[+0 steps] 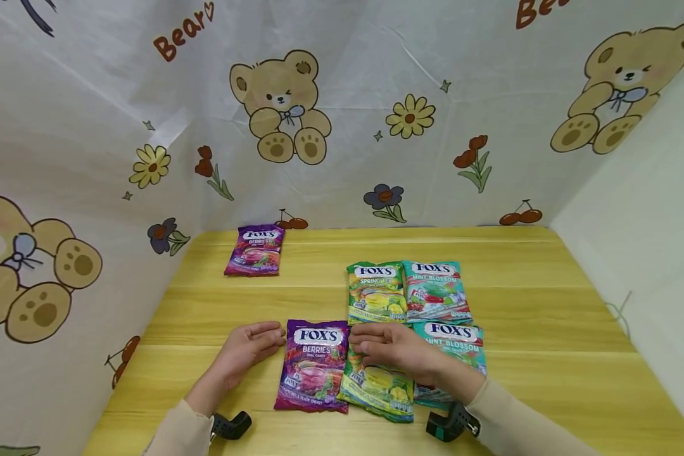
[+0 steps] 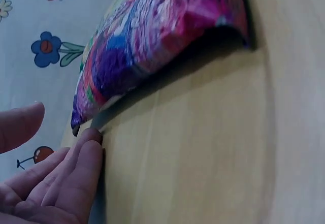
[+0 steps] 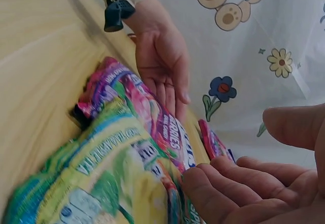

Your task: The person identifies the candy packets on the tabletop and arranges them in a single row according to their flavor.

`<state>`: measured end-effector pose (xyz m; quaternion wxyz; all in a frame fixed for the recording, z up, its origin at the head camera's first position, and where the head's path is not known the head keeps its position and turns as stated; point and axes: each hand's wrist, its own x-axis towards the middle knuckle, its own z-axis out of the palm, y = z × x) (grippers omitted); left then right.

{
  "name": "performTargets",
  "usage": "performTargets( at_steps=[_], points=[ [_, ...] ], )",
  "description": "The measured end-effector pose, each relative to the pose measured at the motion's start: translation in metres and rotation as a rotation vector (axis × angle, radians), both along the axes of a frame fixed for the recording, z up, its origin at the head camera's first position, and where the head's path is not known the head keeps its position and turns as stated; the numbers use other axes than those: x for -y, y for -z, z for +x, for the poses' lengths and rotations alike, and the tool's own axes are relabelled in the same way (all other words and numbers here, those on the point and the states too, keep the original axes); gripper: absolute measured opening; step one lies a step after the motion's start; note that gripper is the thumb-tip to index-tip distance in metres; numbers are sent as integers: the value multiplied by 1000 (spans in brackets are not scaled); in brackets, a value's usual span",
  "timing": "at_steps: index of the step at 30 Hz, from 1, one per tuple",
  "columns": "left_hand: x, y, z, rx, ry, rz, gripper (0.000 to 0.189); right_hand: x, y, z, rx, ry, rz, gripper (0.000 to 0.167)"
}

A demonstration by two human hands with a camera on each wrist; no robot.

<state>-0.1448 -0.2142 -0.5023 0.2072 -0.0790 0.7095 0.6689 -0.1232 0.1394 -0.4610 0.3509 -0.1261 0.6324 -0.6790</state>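
My left hand (image 1: pixel 247 350) is beside the left edge of a purple Fox's Berries candy bag (image 1: pixel 313 370), its fingers extended and fingertips right at the bag's upper left side. In the left wrist view the thumb stands apart from the fingers, near a corner of that bag (image 2: pixel 152 36). My right hand (image 1: pixel 399 350) is over the top of a yellow-green Spring Tea candy bag (image 1: pixel 379 383), fingers straight and pointing left toward the Berries bag. The hand covers part of the Spring Tea label. The right wrist view has the Spring Tea bag (image 3: pixel 101 168) overlapping the Berries bag (image 3: pixel 147 107).
A teal Mint Blossom bag (image 1: pixel 462 345) lies partly under my right forearm. Behind sit another Spring Tea bag (image 1: pixel 376 297) and Mint Blossom bag (image 1: pixel 436 294), side by side. Another Berries bag (image 1: pixel 255 252) lies at the table's far left, near the bear-print curtain (image 1: pixel 342 190).
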Motion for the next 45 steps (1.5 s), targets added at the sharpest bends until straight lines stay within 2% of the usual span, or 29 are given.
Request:
performTargets(
  at_steps=[5, 12, 18, 23, 29, 37, 45],
  points=[
    [-7, -4, 8, 14, 25, -51, 49, 6, 1, 6, 50, -16, -18, 61],
    [-19, -11, 17, 11, 9, -162, 43, 10, -1, 9, 83, -26, -8, 59],
    [-29, -10, 15, -17, -26, -269, 49, 12, 2, 10, 114, -2, 30, 57],
    [-34, -6, 14, -23, -32, -307, 52, 14, 5, 10, 143, 23, 50, 56],
    [-34, -3, 15, -29, -25, -242, 50, 14, 5, 10, 170, 29, 50, 56],
    [-32, -5, 12, 45, -43, -91, 42, 16, 7, 10, 217, 25, -28, 61],
    [-32, -1, 11, 70, -95, -37, 36, 23, 3, 11, 273, 18, -80, 66]
  ],
)
